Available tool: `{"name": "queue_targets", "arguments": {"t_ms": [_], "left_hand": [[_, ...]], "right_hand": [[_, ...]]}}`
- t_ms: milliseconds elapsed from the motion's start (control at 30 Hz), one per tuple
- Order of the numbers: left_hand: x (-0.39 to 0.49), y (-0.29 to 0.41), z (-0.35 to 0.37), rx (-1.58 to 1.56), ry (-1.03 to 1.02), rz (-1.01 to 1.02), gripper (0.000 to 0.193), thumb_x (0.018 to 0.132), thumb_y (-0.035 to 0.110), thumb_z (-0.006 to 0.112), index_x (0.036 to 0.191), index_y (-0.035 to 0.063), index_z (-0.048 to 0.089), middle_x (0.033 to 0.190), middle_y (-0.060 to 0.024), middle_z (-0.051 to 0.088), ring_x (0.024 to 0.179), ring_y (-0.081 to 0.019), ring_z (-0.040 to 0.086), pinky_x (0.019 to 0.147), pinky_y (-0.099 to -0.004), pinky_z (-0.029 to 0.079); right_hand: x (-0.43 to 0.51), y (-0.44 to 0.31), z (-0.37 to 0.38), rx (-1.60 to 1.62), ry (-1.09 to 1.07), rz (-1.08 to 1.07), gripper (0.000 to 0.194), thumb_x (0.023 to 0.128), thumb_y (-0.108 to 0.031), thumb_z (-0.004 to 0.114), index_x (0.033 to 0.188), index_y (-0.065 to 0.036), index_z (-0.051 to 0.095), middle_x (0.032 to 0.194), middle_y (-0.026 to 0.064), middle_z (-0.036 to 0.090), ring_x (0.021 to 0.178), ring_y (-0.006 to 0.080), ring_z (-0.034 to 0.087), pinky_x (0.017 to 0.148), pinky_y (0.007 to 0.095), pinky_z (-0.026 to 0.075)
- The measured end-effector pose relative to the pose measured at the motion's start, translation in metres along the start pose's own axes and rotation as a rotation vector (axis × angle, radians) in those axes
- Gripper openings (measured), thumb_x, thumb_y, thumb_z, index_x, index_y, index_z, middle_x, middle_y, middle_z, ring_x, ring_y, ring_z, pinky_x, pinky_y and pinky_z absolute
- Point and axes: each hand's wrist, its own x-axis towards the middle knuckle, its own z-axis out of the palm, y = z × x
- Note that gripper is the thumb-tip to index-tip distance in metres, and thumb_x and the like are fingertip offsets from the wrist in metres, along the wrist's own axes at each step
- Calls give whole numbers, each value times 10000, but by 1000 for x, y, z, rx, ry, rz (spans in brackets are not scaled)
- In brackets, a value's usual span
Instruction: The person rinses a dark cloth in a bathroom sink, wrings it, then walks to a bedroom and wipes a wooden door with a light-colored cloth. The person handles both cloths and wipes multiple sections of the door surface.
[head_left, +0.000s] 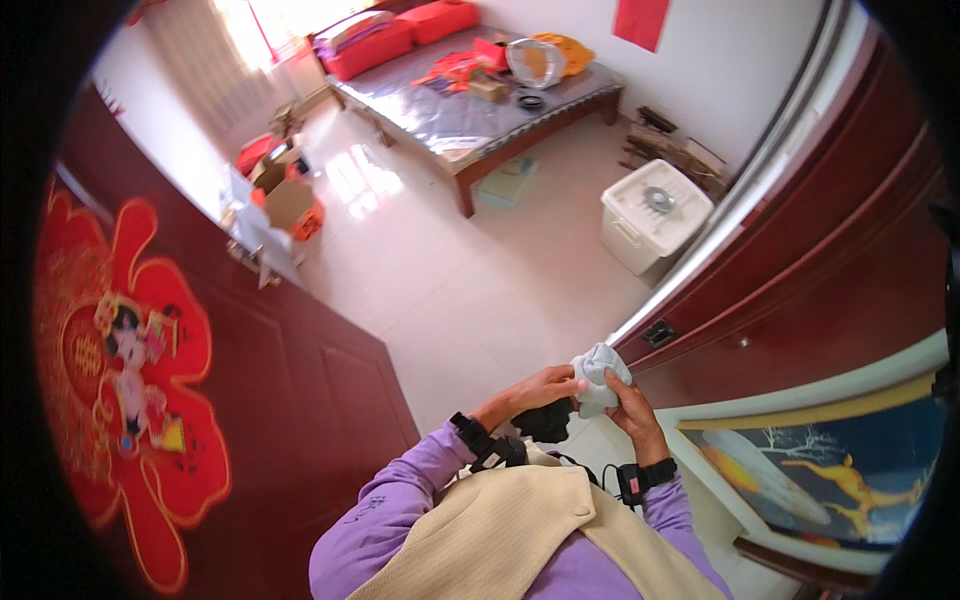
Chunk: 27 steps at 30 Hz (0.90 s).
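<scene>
A pale grey-blue cloth (600, 367), bunched into a folded wad, is held in front of my body at the doorway. My left hand (546, 388) grips its left side with the fingers laid along it. On the cloth's other side, my right hand (631, 405) pinches it with the thumb on top. Just beyond the cloth is the dark red door frame (712, 300), with a metal strike plate (659, 334) set in it. Something black (546, 421), partly hidden, shows below my left hand.
An open dark red door (300, 390) with a red paper decoration (150, 390) stands at left. Beyond are a bed (420, 82), a lidded white plastic bin (652, 217) and cardboard boxes (289, 201). A framed picture (825, 457) hangs at right.
</scene>
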Motion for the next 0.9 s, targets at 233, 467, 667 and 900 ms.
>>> {"name": "queue_targets", "arguments": {"t_ms": [233, 467, 667, 900], "left_hand": [[40, -9, -50, 178, 74, -115, 321, 894, 290, 582, 1029, 6, 520, 810, -89, 627, 803, -135, 600, 731, -253, 464], [63, 34, -126, 644, -199, -7, 711, 793, 307, 692, 1376, 112, 335, 1115, -161, 590, 1015, -244, 580, 875, -347, 450], [76, 69, -163, 666, -352, -24, 775, 759, 382, 700, 1374, 103, 320, 1149, -167, 579, 1045, -304, 577, 906, -349, 431], [112, 72, -155, 449, -384, 52, 570, 761, 145, 676, 1266, 17, 443, 1041, -116, 609, 936, -193, 589, 831, -315, 468]], "right_hand": [[4, -4, 2, -168, 201, -220, 477, 838, -254, 655, 1237, -57, 484, 1062, 46, 601, 987, 158, 570, 828, 316, 485], [77, 3, 54, -265, 250, -320, 488, 858, -239, 631, 1269, -44, 453, 1074, 27, 580, 963, 110, 546, 841, 268, 451], [110, -16, 103, -214, 372, -276, 507, 865, -281, 619, 1272, -40, 437, 1096, 29, 523, 1009, 106, 489, 855, 257, 416], [75, -55, 137, -601, 376, -365, 645, 895, -249, 575, 1408, -20, 257, 1271, 77, 438, 1132, 128, 428, 947, 263, 360]]}}
